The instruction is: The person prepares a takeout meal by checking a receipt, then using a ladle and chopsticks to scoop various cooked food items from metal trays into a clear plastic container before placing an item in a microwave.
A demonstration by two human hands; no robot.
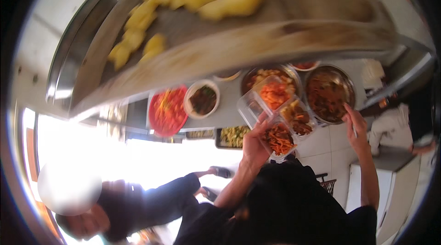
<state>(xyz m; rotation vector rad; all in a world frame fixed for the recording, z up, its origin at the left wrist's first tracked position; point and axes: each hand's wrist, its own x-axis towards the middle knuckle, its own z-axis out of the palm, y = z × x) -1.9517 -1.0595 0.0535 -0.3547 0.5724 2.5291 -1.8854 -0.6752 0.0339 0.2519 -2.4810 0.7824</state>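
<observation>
A clear plastic compartment food container (243,107) rests in my left hand (256,141), whose fingers grip its near left side. It holds red-orange food (274,95), brown meat-like pieces with yellow bits (297,117) and orange-brown shredded food (280,140); its left compartment shows no food. My right hand (356,126) grips a thin metal utensil handle (355,132) at the near right edge of a steel bowl (329,90) of reddish-brown food in liquid. The utensil's far end cannot be made out. Behind the container stands another steel bowl (251,81) of food.
A tray-like surface with yellow food pieces (234,2) spans the top of the view. A red bowl (166,133) and a white bowl (217,96) stand on the grey counter (234,107). Another person (148,200) is at lower left. A white cabinet (372,183) stands at right.
</observation>
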